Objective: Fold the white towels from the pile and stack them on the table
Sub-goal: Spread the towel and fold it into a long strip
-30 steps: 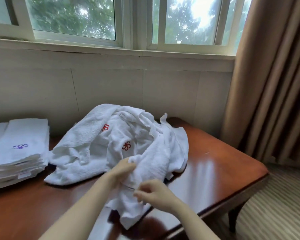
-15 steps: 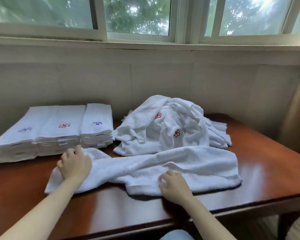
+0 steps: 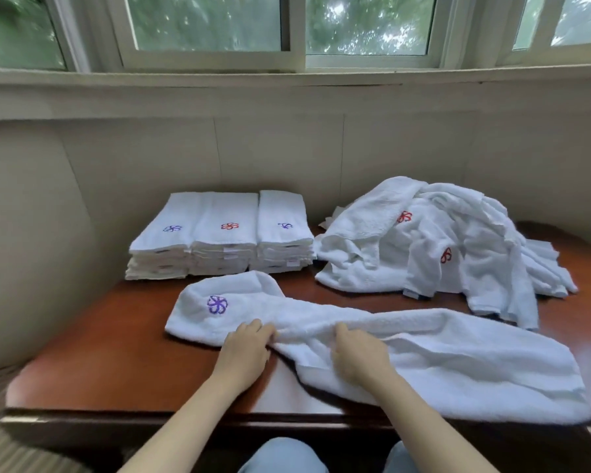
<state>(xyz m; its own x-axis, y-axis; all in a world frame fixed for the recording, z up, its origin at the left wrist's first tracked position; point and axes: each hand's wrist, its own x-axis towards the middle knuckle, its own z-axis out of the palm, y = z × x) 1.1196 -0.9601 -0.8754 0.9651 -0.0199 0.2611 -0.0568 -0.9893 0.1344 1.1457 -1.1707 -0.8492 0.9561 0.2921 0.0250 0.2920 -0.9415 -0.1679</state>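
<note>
Head view: my left hand (image 3: 244, 349) and right hand (image 3: 359, 356) each clench the purple-flower towel (image 3: 423, 363), bunched between my fingers (image 3: 257, 331), presumably to straighten it for folding.

Reddish wooden bench (image 3: 123, 370) carries three folded stacks (image 3: 222, 233), loose pile (image 3: 434, 247), one spread towel (image 3: 406, 353).
</note>
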